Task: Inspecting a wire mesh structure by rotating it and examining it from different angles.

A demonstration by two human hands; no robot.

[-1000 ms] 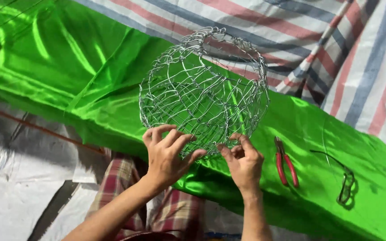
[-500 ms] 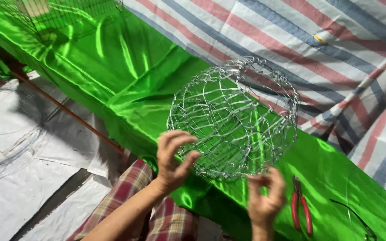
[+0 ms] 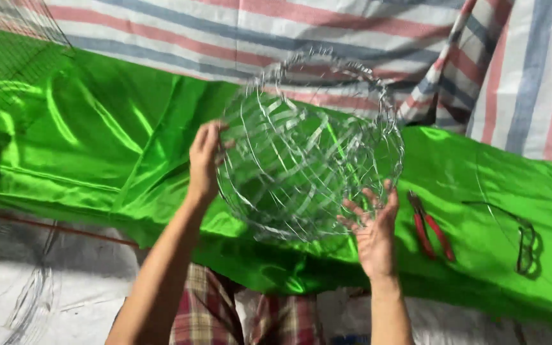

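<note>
Green satin cloth (image 3: 97, 147) covers the surface in shiny folds, with a red, white and blue striped tarpaulin (image 3: 365, 32) hanging behind it. Red-handled pliers (image 3: 430, 225) and a dark wire piece (image 3: 524, 239) lie on the cloth to the right; a flat wire mesh panel (image 3: 7, 70) sits at the far left. Held above the cloth is the wire basket (image 3: 308, 147), a round silver frame. The left hand (image 3: 204, 160) presses flat against its left side, its grip loose. The right hand (image 3: 373, 231) cups the lower right edge, fingers spread apart. Since half a second ago, the basket has tilted and shifted leftward, and the right hand has risen to meet it.
</note>
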